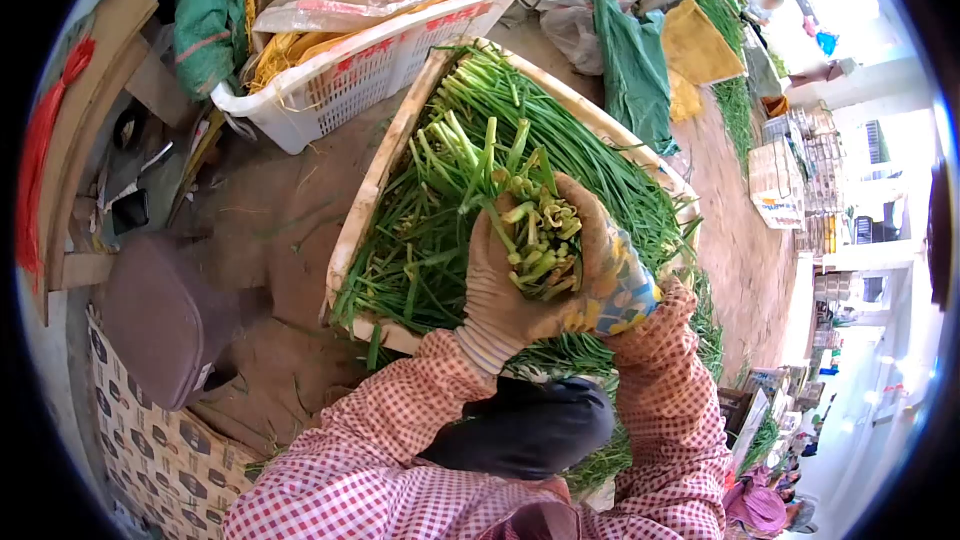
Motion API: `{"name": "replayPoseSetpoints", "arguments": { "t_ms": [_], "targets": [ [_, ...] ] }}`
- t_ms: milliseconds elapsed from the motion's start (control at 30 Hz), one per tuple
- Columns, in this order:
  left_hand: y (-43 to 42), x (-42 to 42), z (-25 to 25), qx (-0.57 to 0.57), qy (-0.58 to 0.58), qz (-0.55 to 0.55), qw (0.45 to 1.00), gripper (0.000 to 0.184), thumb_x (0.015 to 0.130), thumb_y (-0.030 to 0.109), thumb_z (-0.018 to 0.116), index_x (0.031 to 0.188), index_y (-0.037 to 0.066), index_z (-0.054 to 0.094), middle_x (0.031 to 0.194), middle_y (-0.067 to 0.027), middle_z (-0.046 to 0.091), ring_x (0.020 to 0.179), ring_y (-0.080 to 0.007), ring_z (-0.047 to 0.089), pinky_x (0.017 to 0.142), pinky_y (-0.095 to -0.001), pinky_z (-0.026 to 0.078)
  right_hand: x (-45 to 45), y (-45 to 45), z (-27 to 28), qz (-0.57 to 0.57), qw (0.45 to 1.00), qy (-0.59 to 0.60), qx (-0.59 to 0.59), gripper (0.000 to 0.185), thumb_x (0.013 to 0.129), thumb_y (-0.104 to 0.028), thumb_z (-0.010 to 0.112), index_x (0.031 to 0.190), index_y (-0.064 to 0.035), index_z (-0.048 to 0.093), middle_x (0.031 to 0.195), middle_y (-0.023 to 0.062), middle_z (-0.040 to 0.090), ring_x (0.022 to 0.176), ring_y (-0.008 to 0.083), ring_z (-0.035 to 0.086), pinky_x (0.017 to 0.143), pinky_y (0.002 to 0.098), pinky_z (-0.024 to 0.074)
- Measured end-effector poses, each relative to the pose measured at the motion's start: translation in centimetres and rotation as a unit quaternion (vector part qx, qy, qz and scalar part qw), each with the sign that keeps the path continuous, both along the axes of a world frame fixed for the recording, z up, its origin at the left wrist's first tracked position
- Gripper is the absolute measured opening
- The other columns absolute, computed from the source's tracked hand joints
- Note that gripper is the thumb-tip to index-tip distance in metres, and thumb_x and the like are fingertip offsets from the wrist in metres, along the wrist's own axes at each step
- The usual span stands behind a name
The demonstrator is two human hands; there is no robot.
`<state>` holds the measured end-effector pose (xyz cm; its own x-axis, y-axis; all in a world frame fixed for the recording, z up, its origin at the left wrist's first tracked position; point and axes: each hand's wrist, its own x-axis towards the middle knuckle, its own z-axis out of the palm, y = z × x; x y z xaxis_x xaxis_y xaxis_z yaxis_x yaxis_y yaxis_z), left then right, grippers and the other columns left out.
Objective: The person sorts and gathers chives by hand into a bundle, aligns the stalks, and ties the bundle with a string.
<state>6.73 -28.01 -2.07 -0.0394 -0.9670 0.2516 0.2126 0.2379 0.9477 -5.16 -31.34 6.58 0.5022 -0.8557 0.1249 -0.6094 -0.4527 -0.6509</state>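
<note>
My gloved left hand [494, 285] and my gloved right hand [605, 255] are closed around a bunch of green stalks [545, 240]. The bunch's cut, light-green ends face up towards me between the gloves. Beneath my hands stands a pale wooden-looking crate [355, 230] filled with long, thin green stalks [560, 105], laid lengthwise in its far part. Looser, tangled stalks [405, 265] lie in the nearer left part. Both gloves are soiled, and the right one has a blue and yellow pattern. The lower end of the bunch is hidden by my hands.
A white plastic basket [370, 65] with sacks and plastic bags stands beyond the crate. To the left are a brown stool-like seat [155, 320] and a wooden frame [75, 150]. A green sack [630, 65] lies at the far right. Other people [765, 500] are at the lower right.
</note>
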Motion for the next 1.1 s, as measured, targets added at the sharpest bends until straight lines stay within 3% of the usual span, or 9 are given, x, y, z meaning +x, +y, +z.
{"name": "replayPoseSetpoints", "arguments": {
  "t_ms": [33, 100, 133, 200, 267, 500, 633, 800, 1100],
  "targets": [
    [0.1, -1.2, 0.6, 0.117, 0.222, -0.069, 0.965, 0.080, 0.075, 0.035, 0.072, 0.138, 0.010, 0.028, 0.131, -0.0096, 0.047, 0.119, -0.0220, 0.051, 0.098, -0.0374, 0.047, -0.3, 0.1, -0.3, -0.003, 1.000, 0.015, -0.007, 0.107, 0.057, -0.044, 0.089, 0.137, 0.0022, 0.036, 0.131, 0.0252, 0.049, 0.121, 0.0408, 0.050, 0.103, 0.0417, 0.0396],
    [0.4, -2.9, 1.4, 0.322, 0.606, -0.187, 0.703, 0.060, 0.092, 0.060, 0.046, 0.137, 0.021, 0.041, 0.132, -0.0038, 0.047, 0.122, -0.0248, 0.049, 0.100, -0.0427, 0.046, -0.3, 0.6, 0.0, -0.036, 0.995, -0.089, 0.015, 0.102, 0.058, -0.037, 0.089, 0.137, 0.0013, 0.036, 0.128, 0.0213, 0.052, 0.119, 0.0351, 0.052, 0.100, 0.0406, 0.0422],
    [0.4, -3.1, 1.5, 0.321, 0.605, -0.189, 0.704, 0.060, 0.092, 0.060, 0.046, 0.137, 0.021, 0.041, 0.132, -0.0038, 0.047, 0.122, -0.0248, 0.049, 0.100, -0.0427, 0.046, -0.4, 0.8, -0.2, -0.053, 0.988, -0.142, 0.014, 0.100, 0.058, -0.034, 0.089, 0.136, 0.0007, 0.036, 0.125, 0.0184, 0.054, 0.117, 0.0311, 0.055, 0.098, 0.0394, 0.0442],
    [0.7, -2.6, 1.5, 0.079, 0.184, -0.054, 0.978, 0.069, 0.083, 0.040, 0.063, 0.139, 0.009, 0.036, 0.131, -0.0122, 0.047, 0.122, -0.0288, 0.049, 0.102, -0.0433, 0.042, -0.9, 0.8, -1.1, -0.110, 0.971, -0.202, 0.061, 0.098, 0.059, -0.032, 0.090, 0.135, 0.0005, 0.036, 0.123, 0.0158, 0.056, 0.114, 0.0277, 0.056, 0.096, 0.0372, 0.0459],
    [1.0, -1.2, 1.3, -0.105, -0.185, 0.036, 0.977, 0.083, 0.068, 0.016, 0.077, 0.137, -0.004, 0.035, 0.131, -0.0231, 0.045, 0.122, -0.0347, 0.047, 0.103, -0.0423, 0.039, -1.2, 0.5, -0.4, -0.184, 0.949, -0.236, 0.103, 0.087, 0.065, -0.022, 0.087, 0.132, 0.0001, 0.035, 0.116, 0.0115, 0.059, 0.105, 0.0205, 0.060, 0.090, 0.0321, 0.0501],
    [2.3, 5.6, 1.7, -0.239, -0.153, 0.058, 0.957, 0.041, 0.070, 0.010, 0.075, 0.107, 0.001, 0.060, 0.103, -0.0187, 0.062, 0.093, -0.0358, 0.060, 0.085, -0.0430, 0.048, -5.6, 0.7, -2.4, -0.127, 0.874, -0.444, 0.150, 0.079, 0.069, -0.009, 0.082, 0.132, -0.0032, 0.036, 0.117, 0.0116, 0.059, 0.110, 0.0222, 0.058, 0.092, 0.0361, 0.0498],
    [-0.1, 5.0, 1.3, -0.174, -0.129, 0.166, 0.962, 0.098, 0.071, 0.028, 0.081, 0.141, -0.003, 0.020, 0.135, -0.0202, 0.037, 0.123, -0.0293, 0.039, 0.106, -0.0409, 0.031, -6.0, 1.8, -2.4, -0.106, 0.851, -0.486, 0.170, 0.075, 0.068, -0.005, 0.082, 0.130, -0.0044, 0.039, 0.120, 0.0120, 0.058, 0.110, 0.0221, 0.057, 0.093, 0.0358, 0.0498],
    [-3.4, 2.6, 1.5, 0.035, 0.063, -0.166, 0.984, 0.133, 0.061, 0.039, 0.090, 0.149, 0.005, -0.004, 0.134, -0.0213, 0.043, 0.122, -0.0297, 0.046, 0.105, -0.0416, 0.036, -6.1, 2.3, -2.9, -0.094, 0.843, -0.501, 0.175, 0.079, 0.066, -0.003, 0.082, 0.132, -0.0046, 0.038, 0.120, 0.0122, 0.058, 0.110, 0.0218, 0.058, 0.093, 0.0364, 0.0501],
    [-3.0, -3.2, 0.9, -0.143, -0.005, -0.234, 0.962, 0.119, 0.065, 0.015, 0.087, 0.151, 0.016, 0.005, 0.143, -0.0125, 0.038, 0.128, -0.0272, 0.044, 0.107, -0.0409, 0.038, -5.3, 3.0, -1.4, -0.124, 0.818, -0.547, 0.127, 0.115, 0.057, -0.026, 0.092, 0.146, -0.0044, 0.022, 0.136, 0.0123, 0.046, 0.121, 0.0219, 0.049, 0.101, 0.0376, 0.0441]
  ]
}}
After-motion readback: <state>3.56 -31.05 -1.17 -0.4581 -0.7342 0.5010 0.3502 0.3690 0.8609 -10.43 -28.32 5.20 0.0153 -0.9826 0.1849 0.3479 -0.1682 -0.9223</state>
